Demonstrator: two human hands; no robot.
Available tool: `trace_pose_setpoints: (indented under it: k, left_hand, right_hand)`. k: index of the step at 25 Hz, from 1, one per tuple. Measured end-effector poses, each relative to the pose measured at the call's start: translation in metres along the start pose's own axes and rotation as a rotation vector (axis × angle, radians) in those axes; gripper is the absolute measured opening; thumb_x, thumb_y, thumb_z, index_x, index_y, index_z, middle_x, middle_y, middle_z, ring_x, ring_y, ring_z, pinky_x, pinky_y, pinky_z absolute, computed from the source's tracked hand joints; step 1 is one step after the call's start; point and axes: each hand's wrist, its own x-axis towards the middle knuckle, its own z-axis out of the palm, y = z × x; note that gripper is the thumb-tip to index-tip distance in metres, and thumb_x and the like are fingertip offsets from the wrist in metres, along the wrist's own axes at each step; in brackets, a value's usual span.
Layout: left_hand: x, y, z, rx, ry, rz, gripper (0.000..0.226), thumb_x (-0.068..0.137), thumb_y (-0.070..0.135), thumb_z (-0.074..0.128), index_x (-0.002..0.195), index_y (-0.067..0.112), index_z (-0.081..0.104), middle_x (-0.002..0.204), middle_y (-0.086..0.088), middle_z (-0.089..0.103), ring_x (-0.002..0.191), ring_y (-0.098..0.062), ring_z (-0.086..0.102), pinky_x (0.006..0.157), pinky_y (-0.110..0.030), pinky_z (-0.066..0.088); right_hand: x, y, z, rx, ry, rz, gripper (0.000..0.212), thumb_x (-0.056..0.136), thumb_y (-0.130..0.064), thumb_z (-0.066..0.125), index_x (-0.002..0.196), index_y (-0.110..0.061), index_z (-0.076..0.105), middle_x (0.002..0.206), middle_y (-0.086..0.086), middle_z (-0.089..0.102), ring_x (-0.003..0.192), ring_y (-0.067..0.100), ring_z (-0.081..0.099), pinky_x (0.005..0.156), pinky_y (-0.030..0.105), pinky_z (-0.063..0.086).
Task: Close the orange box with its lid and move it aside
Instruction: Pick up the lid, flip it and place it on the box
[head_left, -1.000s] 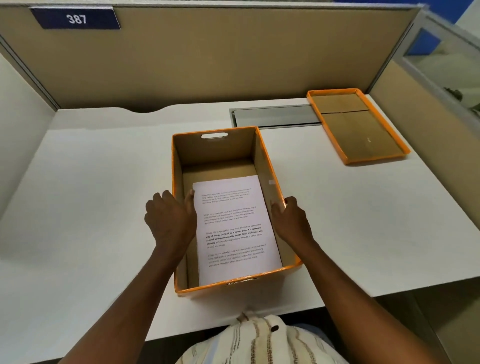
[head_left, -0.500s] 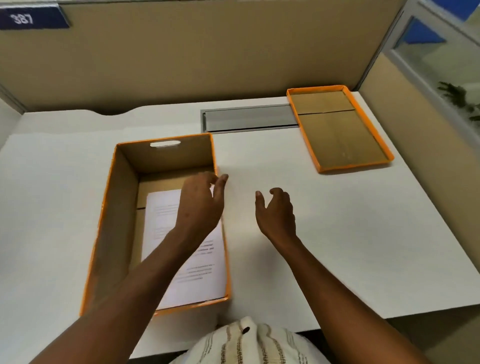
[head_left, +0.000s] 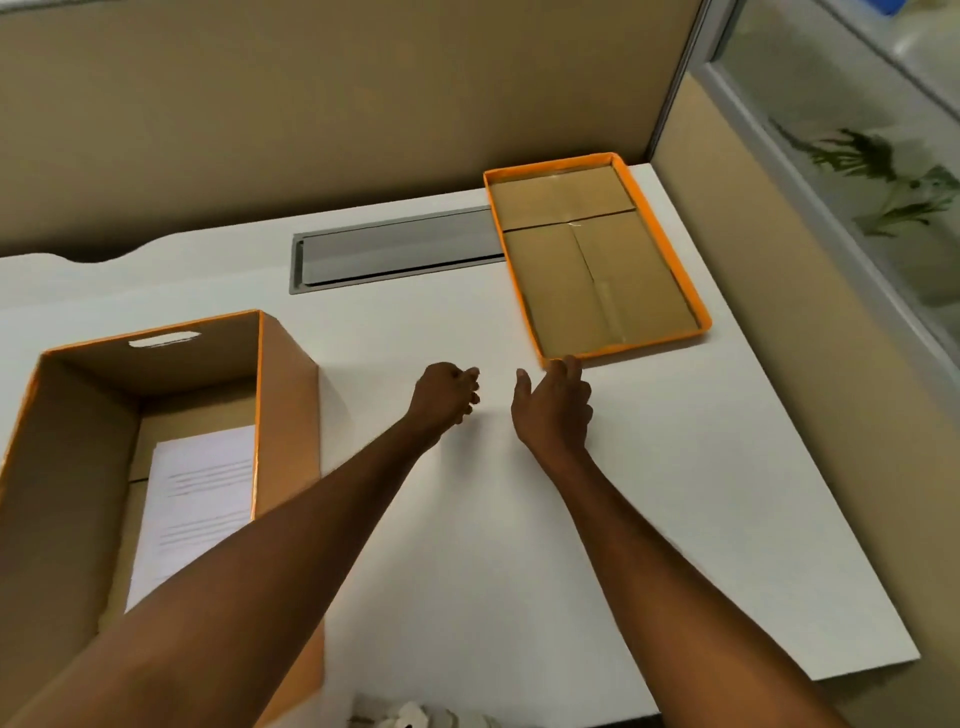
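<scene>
Lies upside down at the far right of the white desk (head_left: 519, 545): the lid (head_left: 597, 260), orange rim up, brown inside showing, long axis running near-to-far with a slight lean to the right. Reaches toward its near left corner: the right hand (head_left: 553, 408), open, fingers spread, fingertips at or just touching that corner, no grip closed on it yet. Hovers just left of it over bare desk: the left hand (head_left: 444, 397), fingers loosely curled on nothing, a little short of the lid. Stands well apart at the near left: the orange box (head_left: 285, 405), uncovered, with printed sheets (head_left: 202, 499) flat on its floor and a handle slot in its far wall. Clearly nearer the lid, then, the right hand; probably needed next, a pinch on the near short edge, with the left hand moving to the left long side so both can carry the lid leftward and nearward, turned over, onto the box. Sits beyond, just left of the lid's far end, a grey cable tray (head_left: 395, 249).
</scene>
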Motion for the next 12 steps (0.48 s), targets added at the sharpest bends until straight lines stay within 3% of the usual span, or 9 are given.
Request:
trace_pose_setpoints:
  k: [4,12]
  left_hand:
    - [0.035,0.003,0.02,-0.003,0.0,-0.067,0.025,0.095,0.023,0.052,0.091,0.001,0.061,0.085,-0.014,0.065,0.06,-0.019,0.056,0.055,-0.026,0.045]
    - [0.105,0.039,0.053,-0.087,0.09,-0.018,0.041,0.096,0.036,0.048,0.092,-0.004,0.057,0.082,-0.017,0.059,0.069,-0.03,0.058,0.069,-0.044,0.054]
  right_hand:
    - [0.056,0.025,-0.012,-0.036,0.074,0.019,0.044,0.095,-0.033,0.044,0.125,-0.001,0.05,0.151,0.012,0.033,0.13,0.036,0.039,0.101,0.047,0.037]
    - [0.21,0.058,-0.06,-0.145,0.214,0.033,0.051,0.093,-0.035,0.046,0.131,-0.001,0.047,0.154,0.014,0.03,0.134,0.034,0.036,0.112,0.045,0.03]
